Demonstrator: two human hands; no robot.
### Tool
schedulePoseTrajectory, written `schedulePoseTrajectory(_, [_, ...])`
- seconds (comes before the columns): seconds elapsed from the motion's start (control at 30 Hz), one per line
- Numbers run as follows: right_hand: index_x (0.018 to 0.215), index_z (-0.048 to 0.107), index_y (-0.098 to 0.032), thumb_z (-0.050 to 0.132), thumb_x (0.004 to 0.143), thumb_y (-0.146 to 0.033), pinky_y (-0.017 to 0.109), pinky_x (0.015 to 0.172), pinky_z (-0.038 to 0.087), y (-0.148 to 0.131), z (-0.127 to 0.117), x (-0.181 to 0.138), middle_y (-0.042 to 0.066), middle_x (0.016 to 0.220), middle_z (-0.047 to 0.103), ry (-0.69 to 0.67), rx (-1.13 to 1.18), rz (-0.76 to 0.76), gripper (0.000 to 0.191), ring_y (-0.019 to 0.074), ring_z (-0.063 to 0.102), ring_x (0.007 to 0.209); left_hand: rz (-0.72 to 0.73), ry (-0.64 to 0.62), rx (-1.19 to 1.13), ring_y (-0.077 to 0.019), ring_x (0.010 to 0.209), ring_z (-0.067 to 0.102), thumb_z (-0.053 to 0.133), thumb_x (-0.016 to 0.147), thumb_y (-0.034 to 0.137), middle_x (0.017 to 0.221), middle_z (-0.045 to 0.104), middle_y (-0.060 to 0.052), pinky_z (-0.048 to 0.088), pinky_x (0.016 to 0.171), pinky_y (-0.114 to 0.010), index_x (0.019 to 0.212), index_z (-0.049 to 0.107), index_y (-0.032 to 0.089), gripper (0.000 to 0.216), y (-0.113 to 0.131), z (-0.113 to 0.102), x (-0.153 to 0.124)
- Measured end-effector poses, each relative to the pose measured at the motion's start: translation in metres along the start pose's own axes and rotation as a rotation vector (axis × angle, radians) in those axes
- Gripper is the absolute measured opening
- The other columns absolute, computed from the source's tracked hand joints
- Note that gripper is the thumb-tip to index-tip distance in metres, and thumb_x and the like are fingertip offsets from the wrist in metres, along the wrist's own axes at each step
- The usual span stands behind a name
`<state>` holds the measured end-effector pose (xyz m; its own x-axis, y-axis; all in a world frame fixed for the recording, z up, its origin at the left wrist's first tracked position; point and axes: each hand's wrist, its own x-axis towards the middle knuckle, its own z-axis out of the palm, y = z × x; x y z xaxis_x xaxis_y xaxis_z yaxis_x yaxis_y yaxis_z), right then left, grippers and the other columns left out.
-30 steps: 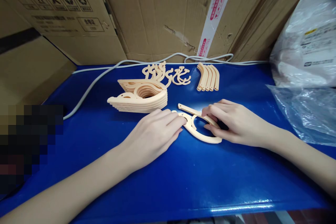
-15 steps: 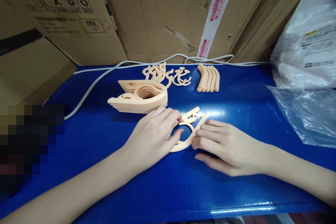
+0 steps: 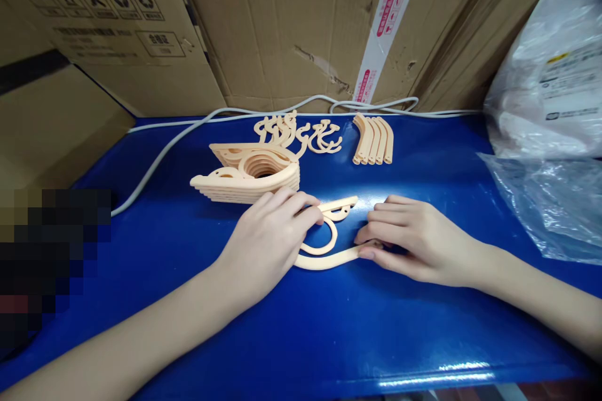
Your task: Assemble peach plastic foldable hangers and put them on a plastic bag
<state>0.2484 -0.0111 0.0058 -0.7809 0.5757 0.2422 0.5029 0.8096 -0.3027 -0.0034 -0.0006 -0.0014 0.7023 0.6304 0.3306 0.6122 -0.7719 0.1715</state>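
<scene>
Near the middle of the blue bench [image 3: 423, 319], a peach plastic hanger piece [image 3: 324, 250] lies flat between both hands; the left hand [image 3: 268, 241] rests palm down on its near-left end, fingers curled over the arm with the inner curve, pinning it rather than gripping it; the right hand [image 3: 414, 238] is half closed, its fingertips pinching the tip of the long lower arm against the bench. The step in hand looks like spreading or seating the two arms of this folding piece (whether the joint under the left hand has engaged is hidden); the next move would call for steady pressure at that joint while the right hand swings its arm.

Toward the back edge sit a stack of like hanger pieces [image 3: 247, 177], a cluster of hooks [image 3: 301, 133] and a row of curved strips [image 3: 374, 140], with a white cable [image 3: 164, 150] along the rear; cardboard boxes [image 3: 282, 19] stand behind, a plastic bag [image 3: 545, 106] at the right edge.
</scene>
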Motion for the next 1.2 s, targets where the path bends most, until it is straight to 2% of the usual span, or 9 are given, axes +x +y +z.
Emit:
schedulePoseTrajectory(0.2, [0.100, 0.064, -0.018, 0.048, 0.100, -0.027, 0.031, 0.071, 0.041, 0.016, -0.022, 0.023, 0.004, 0.084, 0.068, 0.086, -0.177, 0.047, 0.018, 0.0158, 0.060, 0.074, 0.014, -0.005, 0.055, -0.0241, 0.099, 0.060, 0.048, 0.094, 0.005, 0.112, 0.069, -0.006, 0.046, 0.085, -0.037, 0.100, 0.066, 0.017, 0.022, -0.001, -0.001, -0.001])
schedulePoseTrajectory(0.27, [0.105, 0.065, -0.019, 0.047, 0.099, -0.028, 0.033, 0.075, 0.043, 0.030, -0.036, 0.044, 0.008, 0.093, 0.070, 0.090, -0.231, 0.068, 0.021, 0.0193, 0.062, 0.083, 0.017, -0.004, 0.048, -0.0239, 0.100, 0.060, 0.047, 0.092, 0.003, 0.113, 0.069, -0.006, 0.046, 0.085, -0.036, 0.100, 0.065, 0.017, 0.024, -0.001, -0.002, -0.001])
schedulePoseTrajectory(0.4, [0.110, 0.070, -0.017, 0.045, 0.100, -0.030, 0.034, 0.074, 0.042, 0.059, -0.052, 0.101, 0.009, 0.097, 0.066, 0.065, -0.364, 0.018, 0.030, 0.0224, 0.062, 0.089, 0.018, 0.010, 0.030, -0.0224, 0.098, 0.061, 0.047, 0.092, 0.002, 0.112, 0.070, -0.005, 0.046, 0.082, -0.034, 0.100, 0.064, 0.017, 0.024, 0.000, -0.003, -0.001])
schedulePoseTrajectory(0.57, [0.122, 0.069, -0.020, 0.054, 0.096, -0.035, 0.037, 0.082, 0.041, 0.084, -0.041, 0.172, 0.009, 0.110, 0.064, -0.052, -0.389, -0.043, 0.033, 0.0263, 0.061, 0.102, 0.021, 0.023, 0.060, -0.0221, 0.097, 0.061, 0.044, 0.093, 0.003, 0.111, 0.070, -0.005, 0.045, 0.081, -0.034, 0.097, 0.063, 0.017, 0.024, -0.002, -0.002, -0.001])
schedulePoseTrajectory(0.7, [0.137, 0.058, -0.020, 0.060, 0.093, -0.040, 0.038, 0.087, 0.041, 0.095, -0.024, 0.205, 0.012, 0.126, 0.062, -0.189, -0.338, -0.108, 0.048, 0.0289, 0.058, 0.114, 0.027, 0.026, 0.067, -0.0222, 0.096, 0.062, 0.043, 0.092, 0.003, 0.109, 0.070, -0.004, 0.045, 0.079, -0.033, 0.096, 0.063, 0.017, 0.025, -0.002, -0.002, -0.001])
schedulePoseTrajectory(0.77, [0.136, 0.059, -0.020, 0.062, 0.092, -0.039, 0.036, 0.086, 0.042, 0.099, -0.018, 0.212, 0.012, 0.129, 0.062, -0.226, -0.314, -0.120, 0.047, 0.0282, 0.058, 0.115, 0.033, 0.027, 0.066, -0.0224, 0.096, 0.062, 0.043, 0.093, 0.003, 0.109, 0.070, -0.004, 0.045, 0.079, -0.034, 0.096, 0.063, 0.017, 0.025, -0.002, -0.003, -0.002])
schedulePoseTrajectory(0.9, [0.123, 0.068, -0.018, 0.060, 0.093, -0.030, 0.033, 0.081, 0.042, 0.102, -0.011, 0.214, 0.010, 0.120, 0.068, -0.241, -0.342, -0.135, 0.033, 0.0244, 0.062, 0.107, 0.036, 0.019, 0.070, -0.0215, 0.096, 0.061, 0.042, 0.094, 0.004, 0.110, 0.070, -0.005, 0.045, 0.080, -0.033, 0.097, 0.063, 0.016, 0.025, -0.002, -0.004, -0.002])
schedulePoseTrajectory(1.1, [0.115, 0.070, -0.019, 0.050, 0.099, -0.026, 0.036, 0.085, 0.041, 0.095, -0.020, 0.195, 0.008, 0.117, 0.068, -0.161, -0.361, -0.238, 0.027, 0.0230, 0.060, 0.108, 0.027, 0.007, 0.059, -0.0214, 0.096, 0.061, 0.041, 0.095, 0.005, 0.109, 0.070, -0.006, 0.045, 0.080, -0.033, 0.099, 0.064, 0.016, 0.025, -0.002, -0.003, -0.003])
schedulePoseTrajectory(1.2, [0.121, 0.067, -0.019, 0.048, 0.100, -0.026, 0.037, 0.085, 0.041, 0.092, -0.025, 0.183, 0.010, 0.121, 0.065, -0.160, -0.394, -0.269, 0.029, 0.0238, 0.058, 0.110, 0.026, 0.010, 0.044, -0.0217, 0.095, 0.061, 0.041, 0.095, 0.005, 0.109, 0.070, -0.005, 0.045, 0.079, -0.033, 0.100, 0.064, 0.016, 0.025, -0.002, -0.003, -0.003])
